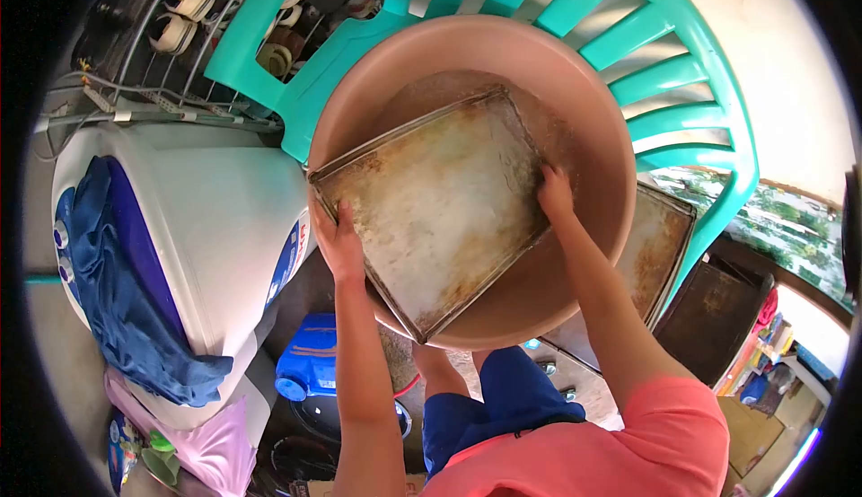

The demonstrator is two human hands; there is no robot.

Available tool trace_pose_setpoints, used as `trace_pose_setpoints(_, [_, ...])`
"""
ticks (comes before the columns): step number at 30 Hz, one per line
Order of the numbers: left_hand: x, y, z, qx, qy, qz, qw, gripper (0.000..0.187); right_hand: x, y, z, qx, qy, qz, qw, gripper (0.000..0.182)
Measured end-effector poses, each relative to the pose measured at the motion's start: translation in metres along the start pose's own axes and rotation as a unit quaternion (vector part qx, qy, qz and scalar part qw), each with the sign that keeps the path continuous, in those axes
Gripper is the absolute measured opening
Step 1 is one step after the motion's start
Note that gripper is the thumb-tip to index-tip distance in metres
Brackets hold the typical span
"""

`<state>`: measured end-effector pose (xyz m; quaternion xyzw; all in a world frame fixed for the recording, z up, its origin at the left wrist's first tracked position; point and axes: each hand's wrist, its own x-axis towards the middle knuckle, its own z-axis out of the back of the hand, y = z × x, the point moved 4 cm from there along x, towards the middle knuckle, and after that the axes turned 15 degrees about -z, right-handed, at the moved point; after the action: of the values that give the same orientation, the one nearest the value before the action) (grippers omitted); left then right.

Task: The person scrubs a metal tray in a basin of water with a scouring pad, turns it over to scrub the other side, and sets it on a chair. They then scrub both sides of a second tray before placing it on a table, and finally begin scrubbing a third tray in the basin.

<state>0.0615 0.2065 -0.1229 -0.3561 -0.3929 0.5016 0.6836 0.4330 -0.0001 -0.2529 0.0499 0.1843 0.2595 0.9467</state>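
Observation:
A rectangular metal baking tray, stained brown and rusty round its edges, lies tilted across a large brown plastic basin. My left hand grips the tray's left edge, thumb on top and fingers hidden beneath. On the opposite edge, my right hand is closed round the rim, over the inside of the basin. One corner of the tray reaches past the basin's near rim, and another rests by its left rim. Murky water seems to show behind the tray's far edge.
The basin sits on a green plastic chair. At left stands a white washing machine with a dark blue cloth draped over it. A blue jug is below. More stained trays lean at right. A wire rack holds cups.

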Motion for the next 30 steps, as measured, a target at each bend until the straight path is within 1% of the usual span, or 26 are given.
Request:
trace_pose_setpoints(1, [0.000,-0.004,0.000,0.006,0.002,0.007,1.000,0.055,-0.015,-0.018,-0.002,-0.009,-0.002,-0.004,1.000,0.045])
trace_pose_setpoints(2, [0.001,-0.011,0.001,0.021,0.014,0.015,1.000,0.052,-0.028,-0.034,0.000,-0.022,0.011,-0.035,0.999,0.045])
trace_pose_setpoints(3, [0.002,-0.012,0.000,0.002,0.001,0.016,1.000,0.051,-0.040,-0.043,0.000,-0.034,0.022,-0.065,0.997,0.045])
trace_pose_setpoints(5, [0.003,-0.013,0.001,-0.036,-0.026,0.017,0.999,0.050,-0.059,-0.038,0.001,-0.017,0.036,-0.076,0.996,0.043])
trace_pose_setpoints(6, [-0.003,-0.005,0.001,-0.063,-0.031,0.088,0.994,0.060,-0.069,-0.033,0.003,-0.008,0.043,-0.081,0.996,0.043])
trace_pose_setpoints(8, [0.001,-0.006,-0.003,-0.185,-0.053,0.068,0.979,0.068,-0.102,0.004,0.007,0.071,0.062,-0.040,0.995,0.041])
trace_pose_setpoints(9, [0.002,-0.008,-0.004,-0.245,-0.062,0.057,0.966,0.072,-0.122,0.028,0.008,0.090,0.043,0.010,0.995,0.039])
trace_pose_setpoints(10, [0.003,-0.016,-0.003,-0.238,-0.038,0.061,0.969,0.078,-0.147,0.071,0.028,0.142,0.059,0.042,0.987,0.038])
trace_pose_setpoints(11, [0.004,-0.016,-0.002,-0.254,-0.032,0.058,0.965,0.076,-0.168,0.103,0.033,0.143,0.068,0.072,0.985,0.039])
trace_pose_setpoints(12, [0.004,-0.014,-0.002,-0.270,-0.025,0.055,0.961,0.075,-0.186,0.132,0.034,0.159,0.074,0.131,0.976,0.038])
trace_pose_setpoints(13, [0.003,-0.011,-0.003,-0.286,-0.018,0.052,0.957,0.074,-0.207,0.158,0.030,0.142,0.045,0.217,0.965,0.036])
trace_pose_setpoints(14, [0.001,-0.003,-0.002,-0.228,-0.006,0.054,0.972,0.072,-0.223,0.181,0.031,0.203,0.071,0.233,0.948,0.033])
trace_pose_setpoints(15, [-0.002,0.008,0.000,-0.169,0.006,0.055,0.984,0.069,-0.229,0.205,0.038,0.228,0.092,0.258,0.934,0.035])
trace_pose_setpoints(16, [-0.002,0.008,0.002,-0.108,0.021,0.057,0.992,0.067,-0.221,0.208,0.036,0.210,0.077,0.266,0.938,0.033])
trace_pose_setpoints(17, [-0.002,0.008,0.002,-0.097,0.007,0.051,0.994,0.063,-0.206,0.210,0.032,0.193,0.062,0.273,0.940,0.032])
trace_pose_setpoints(19, [0.001,-0.011,0.001,-0.074,-0.023,0.039,0.996,0.057,-0.144,0.185,0.018,0.236,0.038,0.114,0.964,0.032])
trace_pose_setpoints(20, [0.002,-0.012,0.002,-0.078,-0.021,0.031,0.996,0.056,-0.099,0.163,0.012,0.281,0.089,0.055,0.954,0.032])
trace_pose_setpoints(21, [0.003,-0.013,0.003,-0.084,-0.020,0.022,0.996,0.055,-0.073,0.153,0.020,0.330,0.073,-0.042,0.940,0.033])
trace_pose_setpoints(22, [0.005,-0.014,0.002,-0.093,-0.019,0.013,0.995,0.055,-0.074,0.152,0.018,0.312,0.096,-0.041,0.944,0.034])
trace_pose_setpoints(24, [0.006,-0.010,-0.001,-0.130,-0.028,0.029,0.991,0.054,-0.081,0.147,0.021,0.274,0.138,-0.036,0.951,0.036])
trace_pose_setpoints(25, [0.003,-0.006,-0.002,-0.148,-0.031,0.042,0.988,0.054,-0.116,0.157,0.019,0.242,0.065,0.112,0.961,0.041])
trace_pose_setpoints(26, [0.000,0.000,-0.002,-0.105,-0.024,0.041,0.993,0.053,-0.161,0.163,0.020,0.185,0.106,0.160,0.964,0.045])
trace_pose_setpoints(27, [0.000,-0.004,-0.003,-0.099,-0.018,0.033,0.994,0.053,-0.207,0.167,0.023,0.148,0.116,0.219,0.957,0.046])
trace_pose_setpoints(28, [0.003,-0.011,-0.002,-0.092,-0.011,0.023,0.995,0.054,-0.240,0.164,0.028,0.214,0.164,0.202,0.942,0.044])
trace_pose_setpoints(30, [0.005,-0.015,-0.002,-0.078,-0.006,0.007,0.997,0.056,-0.220,0.138,0.013,0.220,0.094,0.190,0.952,0.040])
